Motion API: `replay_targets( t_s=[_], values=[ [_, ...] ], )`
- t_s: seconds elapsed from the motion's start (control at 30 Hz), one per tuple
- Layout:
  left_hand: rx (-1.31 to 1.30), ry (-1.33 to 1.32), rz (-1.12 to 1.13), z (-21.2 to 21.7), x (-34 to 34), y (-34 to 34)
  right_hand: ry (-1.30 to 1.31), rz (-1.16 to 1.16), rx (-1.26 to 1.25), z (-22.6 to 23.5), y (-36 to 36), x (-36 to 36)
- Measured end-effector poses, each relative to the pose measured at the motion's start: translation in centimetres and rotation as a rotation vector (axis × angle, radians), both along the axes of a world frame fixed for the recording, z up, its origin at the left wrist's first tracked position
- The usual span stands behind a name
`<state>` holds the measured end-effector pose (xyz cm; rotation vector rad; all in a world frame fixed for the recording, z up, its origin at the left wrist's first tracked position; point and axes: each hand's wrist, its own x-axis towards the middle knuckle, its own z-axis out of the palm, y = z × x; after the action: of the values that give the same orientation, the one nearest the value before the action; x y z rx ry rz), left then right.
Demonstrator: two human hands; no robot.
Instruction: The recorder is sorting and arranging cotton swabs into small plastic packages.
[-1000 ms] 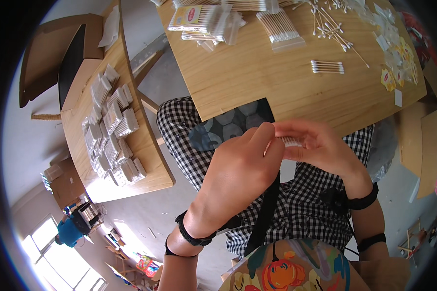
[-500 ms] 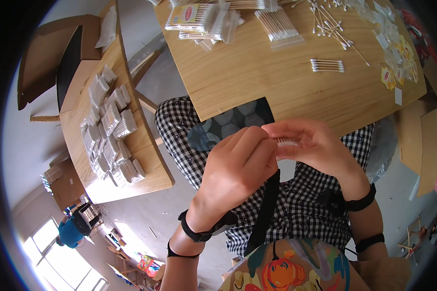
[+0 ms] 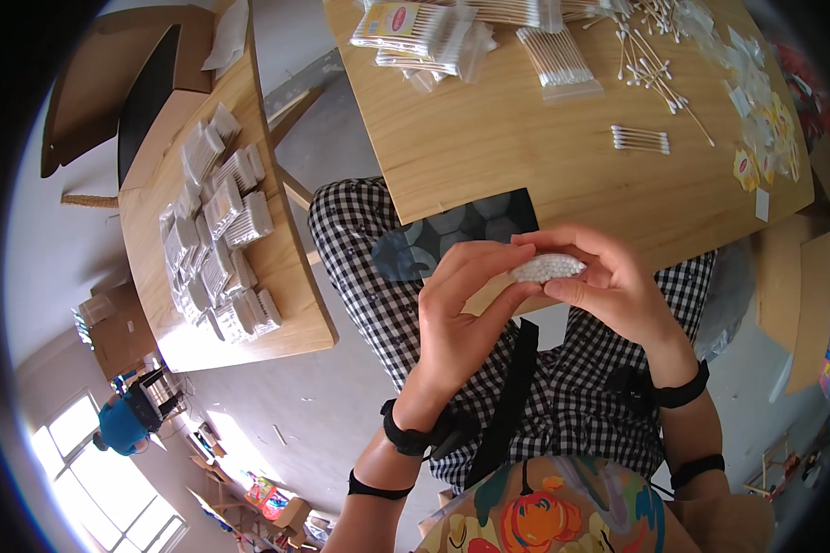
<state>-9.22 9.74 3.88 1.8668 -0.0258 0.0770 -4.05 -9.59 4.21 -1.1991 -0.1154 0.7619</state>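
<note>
Above my lap, just off the table's near edge, a bundle of cotton swabs (image 3: 550, 268) is held with its white tips facing up towards me. My right hand (image 3: 609, 281) curls round it from the right, thumb in front and fingers behind. From the left, my left hand (image 3: 466, 309) pinches the bundle's left end between thumb and fingertips. The sticks below the tips are hidden by my fingers. On the table ahead lies a small row of swabs (image 3: 641, 139), and beyond it a loose heap of swabs (image 3: 653, 69).
Packed swab bags (image 3: 415, 32) and a clear bag of swabs (image 3: 558, 60) lie on the wooden table (image 3: 489, 138). Empty plastic bags and yellow labels (image 3: 767, 138) cover its right side. A side table (image 3: 290, 318) carries piled packs (image 3: 217, 221). A person (image 3: 122, 426) is far off.
My left hand has turned and its curled fingers have straightened, uncovering the bundle. The bundle now shows its packed white tips. The whole view has shifted slightly.
</note>
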Motion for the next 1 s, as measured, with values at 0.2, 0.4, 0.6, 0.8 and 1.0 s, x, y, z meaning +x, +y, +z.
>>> replay_targets(
  t_s=[0.2,0.4,0.6,0.8,1.0],
  values=[
    [0.005,-0.004,-0.005,0.2,0.3,-0.1,0.025,-0.028,0.003,-0.2,0.0,-0.2],
    [0.182,-0.143,0.041,1.2,0.2,-0.7,0.052,-0.007,0.005,0.2,-0.1,0.0],
    [0.421,-0.436,-0.061,0.4,0.7,-0.1,0.074,0.025,-0.009,0.6,-0.3,0.5],
    [0.431,-0.548,-0.135,0.5,2.0,0.0,0.066,0.024,-0.017,0.5,-0.5,0.8],
    [0.451,-0.609,-0.176,0.7,2.5,-0.1,0.135,0.046,-0.021,1.0,-1.0,1.5]
  ],
)
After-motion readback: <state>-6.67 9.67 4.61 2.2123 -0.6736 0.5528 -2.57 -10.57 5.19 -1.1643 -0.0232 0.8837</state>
